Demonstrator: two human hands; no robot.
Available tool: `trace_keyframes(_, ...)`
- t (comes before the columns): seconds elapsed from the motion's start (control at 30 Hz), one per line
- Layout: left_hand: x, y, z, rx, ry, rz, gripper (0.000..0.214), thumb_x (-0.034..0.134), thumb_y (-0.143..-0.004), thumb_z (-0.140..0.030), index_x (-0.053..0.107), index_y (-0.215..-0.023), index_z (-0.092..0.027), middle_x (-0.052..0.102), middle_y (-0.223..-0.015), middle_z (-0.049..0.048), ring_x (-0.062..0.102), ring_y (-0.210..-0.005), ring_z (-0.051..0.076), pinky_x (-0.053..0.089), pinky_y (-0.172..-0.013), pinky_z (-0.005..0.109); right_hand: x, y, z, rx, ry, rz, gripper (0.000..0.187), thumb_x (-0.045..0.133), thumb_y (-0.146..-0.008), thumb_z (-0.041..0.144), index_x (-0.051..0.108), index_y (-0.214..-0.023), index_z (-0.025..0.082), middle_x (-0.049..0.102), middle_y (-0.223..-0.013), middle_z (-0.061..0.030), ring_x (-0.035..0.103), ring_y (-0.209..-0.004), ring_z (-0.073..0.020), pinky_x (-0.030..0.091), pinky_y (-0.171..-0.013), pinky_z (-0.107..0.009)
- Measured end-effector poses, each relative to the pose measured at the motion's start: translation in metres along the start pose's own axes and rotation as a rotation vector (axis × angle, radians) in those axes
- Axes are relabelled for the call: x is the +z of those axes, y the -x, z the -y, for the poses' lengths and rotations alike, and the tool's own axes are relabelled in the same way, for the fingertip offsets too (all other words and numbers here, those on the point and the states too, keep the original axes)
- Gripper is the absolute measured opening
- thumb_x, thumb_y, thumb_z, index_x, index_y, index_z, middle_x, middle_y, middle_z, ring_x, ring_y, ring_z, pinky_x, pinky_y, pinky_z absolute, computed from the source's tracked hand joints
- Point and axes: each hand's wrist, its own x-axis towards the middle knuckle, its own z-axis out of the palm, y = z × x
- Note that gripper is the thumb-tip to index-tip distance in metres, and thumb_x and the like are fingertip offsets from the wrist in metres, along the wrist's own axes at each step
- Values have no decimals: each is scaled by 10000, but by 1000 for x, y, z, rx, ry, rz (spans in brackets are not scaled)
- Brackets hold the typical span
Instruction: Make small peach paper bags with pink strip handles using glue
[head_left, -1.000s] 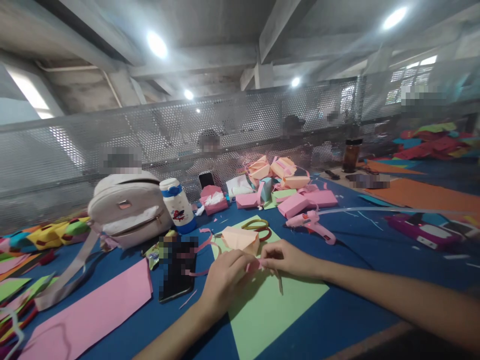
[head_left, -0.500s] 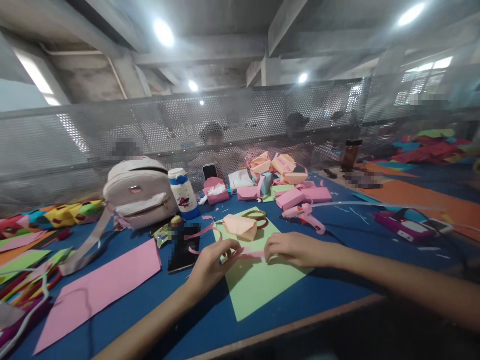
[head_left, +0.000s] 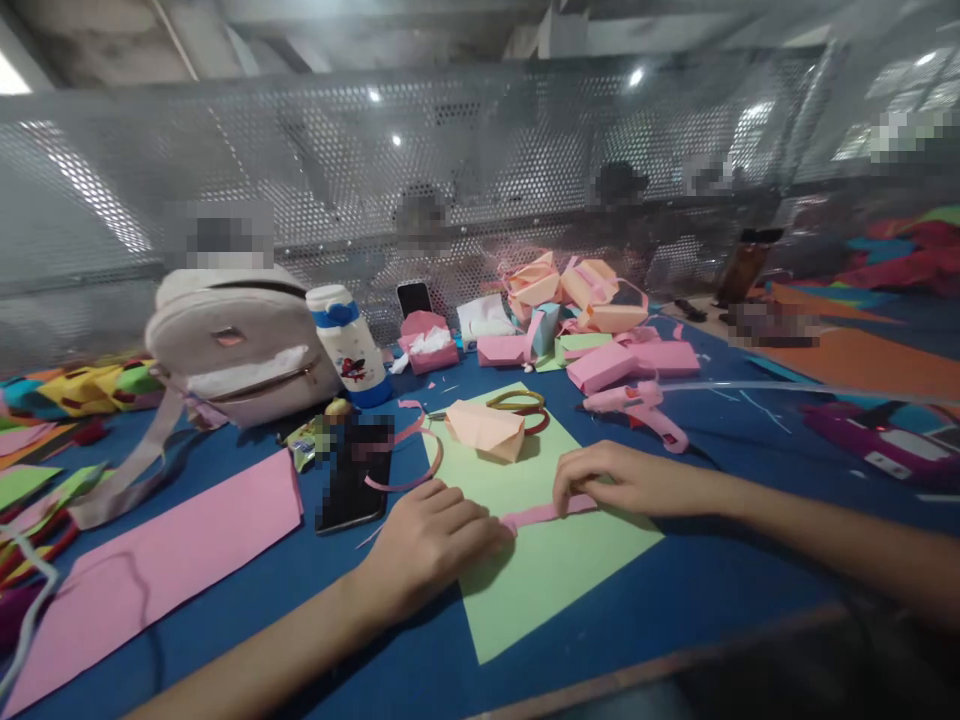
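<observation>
A narrow pink paper strip (head_left: pixel 538 515) stretches between my hands, over a light green sheet of paper (head_left: pixel 517 610). My left hand (head_left: pixel 439 540) is closed on its left end, where a small curled bit of pink shows at the fingertips. With bent fingers, my right hand (head_left: pixel 611 480) pinches the strip close to its right end. Just beyond them on the green sheet sit a folded peach paper piece (head_left: pixel 486 430) and scissors (head_left: pixel 534 422), partly hidden behind it. A curved pink strip (head_left: pixel 420 475) lies beside my left hand.
Right of the sheet lies a pink glue gun (head_left: pixel 637 410). Folded paper bags (head_left: pixel 592 285) pile up behind. To the left are a black phone (head_left: pixel 352 490), a bottle (head_left: pixel 349 350), a backpack (head_left: pixel 240 345) and a large pink sheet (head_left: pixel 187 550). A perforated metal screen (head_left: pixel 510 140) stands behind.
The view has tilted downward. My hands have moved farther apart, exposing more of the pink strip between them. My left hand has turned, its back now facing up.
</observation>
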Motion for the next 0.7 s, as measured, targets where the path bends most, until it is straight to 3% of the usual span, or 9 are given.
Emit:
trace_keyframes(0.2, 0, 0, 2, 24, 60, -20, 140, 551, -981, -227, 686, -1003, -199, 740, -822, 33, 628, -683, 152, 406, -608, 280, -4, -11, 2, 48, -175, 97, 391, 412, -864, 12, 755, -960, 172, 706, -926, -50, 642, -802, -162, 486, -744, -267)
trace_keyframes(0.37, 4, 0, 3, 38, 78, -25, 185, 483, -1011, -192, 666, -1026, -175, 722, -983, 59, 621, -774, 154, 448, -650, 274, 2, -22, 5, 76, -76, 73, 102, 635, -887, 161, 730, -919, 174, 688, -885, -25, 629, -826, -149, 462, -754, -237)
trace_keyframes(0.5, 3, 1, 2, 81, 27, -56, 172, 506, -998, -166, 678, -996, -170, 736, -1016, 36, 596, -774, 154, 437, -668, 300, 10, -31, 1, 80, 10, 71, 131, 651, -915, 274, 688, -838, 176, 624, -816, -1, 584, -777, -132, 423, -693, -221)
trace_keyframes(0.6, 3, 6, -3, 84, -6, -99, 127, 576, -976, -209, 697, -999, -176, 752, -1039, -7, 610, -868, 156, 457, -821, 329, 18, -35, -7, 79, 61, 52, 157, 614, -920, 228, 640, -776, 171, 591, -777, 10, 554, -728, -123, 379, -649, -225)
trace_keyframes(0.7, 8, 16, -6, 104, -81, -59, 244, 560, -989, -341, 707, -1083, -172, 742, -1125, -15, 607, -1056, 158, 403, -1041, 323, 27, -36, -15, 88, 71, -14, 210, 569, -928, 213, 594, -724, 170, 572, -748, 13, 531, -704, -122, 353, -638, -231)
